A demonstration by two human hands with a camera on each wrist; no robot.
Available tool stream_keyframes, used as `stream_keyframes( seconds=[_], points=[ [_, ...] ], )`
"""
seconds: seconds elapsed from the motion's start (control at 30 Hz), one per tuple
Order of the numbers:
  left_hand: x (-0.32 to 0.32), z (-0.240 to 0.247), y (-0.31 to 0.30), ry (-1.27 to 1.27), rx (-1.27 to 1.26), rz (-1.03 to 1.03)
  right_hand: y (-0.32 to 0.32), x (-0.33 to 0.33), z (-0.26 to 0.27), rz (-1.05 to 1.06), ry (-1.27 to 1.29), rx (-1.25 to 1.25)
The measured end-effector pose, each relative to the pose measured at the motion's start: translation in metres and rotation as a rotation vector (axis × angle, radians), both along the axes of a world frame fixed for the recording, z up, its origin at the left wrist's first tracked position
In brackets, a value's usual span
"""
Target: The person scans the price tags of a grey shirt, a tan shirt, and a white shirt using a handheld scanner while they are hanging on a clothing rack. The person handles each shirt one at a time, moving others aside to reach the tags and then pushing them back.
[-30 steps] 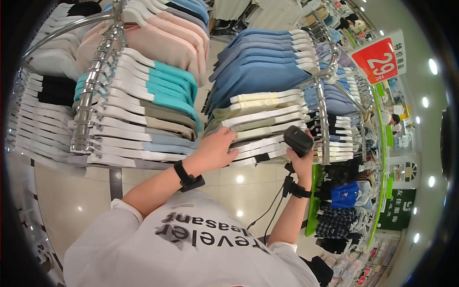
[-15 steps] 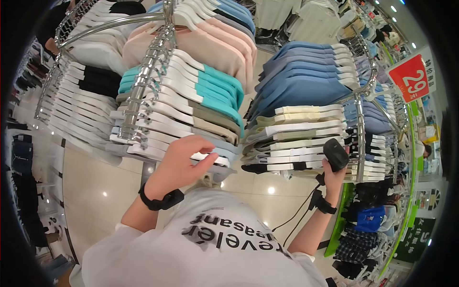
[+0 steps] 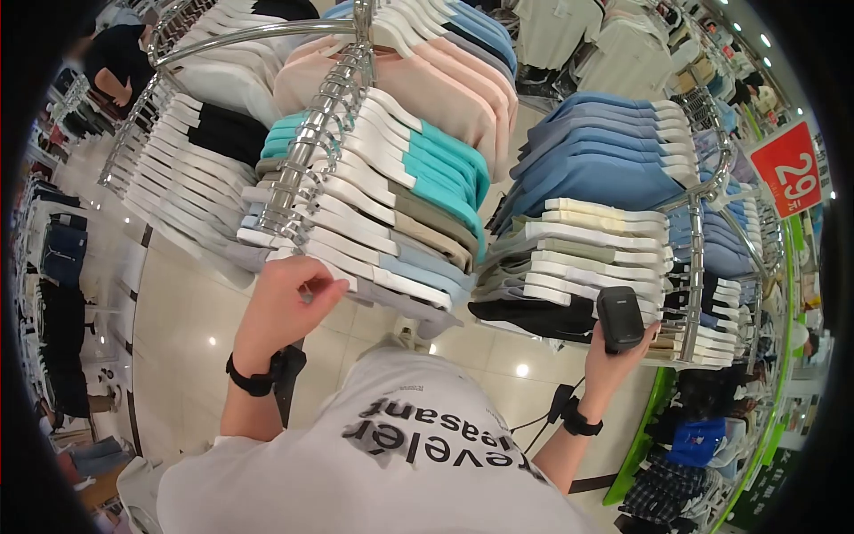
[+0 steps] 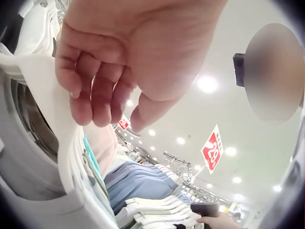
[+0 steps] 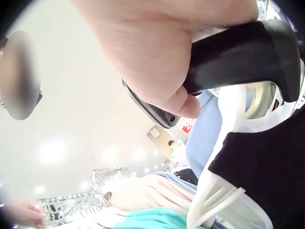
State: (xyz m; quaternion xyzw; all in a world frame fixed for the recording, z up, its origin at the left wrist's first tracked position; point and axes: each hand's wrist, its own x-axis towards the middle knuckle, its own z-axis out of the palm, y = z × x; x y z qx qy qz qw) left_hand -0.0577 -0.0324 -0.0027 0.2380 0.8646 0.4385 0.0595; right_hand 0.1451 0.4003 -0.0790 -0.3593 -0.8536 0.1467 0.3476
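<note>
My left hand (image 3: pixel 289 303) is at the front end of the left rack, its fingers loosely bent beside the foremost white hanger (image 3: pixel 334 271). In the left wrist view, the bent fingers (image 4: pixel 97 95) hold nothing and overlap a white hanger with a light garment (image 4: pixel 62 95). My right hand (image 3: pixel 618 351) grips a black barcode scanner (image 3: pixel 621 319) in front of the right rack. The right wrist view shows the palm and thumb round the scanner's handle (image 5: pixel 228 62). Just beyond it hangs a black garment (image 5: pixel 267 152) on a white hanger (image 5: pixel 228 107).
Turquoise (image 3: pixel 449 165), pink (image 3: pixel 409 80) and blue shirts (image 3: pixel 596 142) hang close together on chrome rails (image 3: pixel 307 142). A red price sign (image 3: pixel 790 169) stands at the right. Another person (image 3: pixel 120 67) is at the far left. Tiled floor (image 3: pixel 187 347) lies below.
My left hand has moved leftward from the right rack's hangers to the front of the left rack. The right hand still holds the scanner by the right rack. The head view has swung left.
</note>
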Motion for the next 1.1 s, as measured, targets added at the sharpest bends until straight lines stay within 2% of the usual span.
stream_keyframes(
  seconds=[0.07, 0.1, 0.17, 0.2, 0.27, 0.33, 0.47, 0.6, 0.63, 0.7, 0.8, 0.87, 0.97, 1.1],
  points=[
    [0.003, -0.001, -0.007, 0.026, -0.134, 0.197, -0.007, -0.001, -0.001, 0.057, -0.025, 0.04],
    [0.004, -0.006, -0.009, 0.029, -0.136, 0.204, -0.015, -0.004, 0.002, 0.063, -0.022, 0.038],
    [0.005, -0.017, -0.013, 0.234, -0.258, 0.399, -0.034, -0.011, 0.01, 0.137, 0.069, -0.034],
    [0.005, -0.018, -0.012, 0.235, -0.259, 0.405, -0.039, -0.014, 0.008, 0.143, 0.071, -0.035],
    [0.004, -0.02, -0.007, 0.327, -0.193, 0.512, -0.047, -0.017, 0.004, 0.266, 0.184, -0.254],
    [-0.002, -0.032, 0.0, 0.378, -0.126, 0.526, -0.061, -0.022, 0.008, 0.287, 0.181, -0.316],
    [-0.016, -0.063, 0.013, 0.44, -0.032, 0.535, -0.07, -0.023, 0.001, 0.441, 0.104, -0.252],
    [-0.016, -0.068, 0.024, 0.284, 0.086, 0.592, -0.086, -0.019, -0.007, 0.476, 0.107, -0.333],
    [-0.014, -0.068, 0.026, 0.283, 0.086, 0.59, -0.088, -0.018, -0.009, 0.497, 0.085, -0.352],
    [-0.009, -0.07, 0.03, 0.498, -0.122, 0.646, -0.089, -0.014, -0.015, 0.513, 0.062, -0.393],
    [-0.01, -0.074, 0.034, 0.535, -0.101, 0.681, -0.092, -0.01, -0.017, 0.52, 0.01, -0.441],
    [-0.013, -0.081, 0.032, 0.514, -0.08, 0.667, -0.093, -0.008, -0.017, 0.511, 0.071, -0.504],
    [-0.016, -0.079, 0.027, 0.461, -0.044, 0.623, -0.091, -0.005, -0.027, 0.557, 0.033, -0.414],
    [-0.018, -0.069, 0.021, 0.452, -0.018, 0.502, -0.092, -0.003, -0.036, 0.573, 0.046, -0.52]
  ],
)
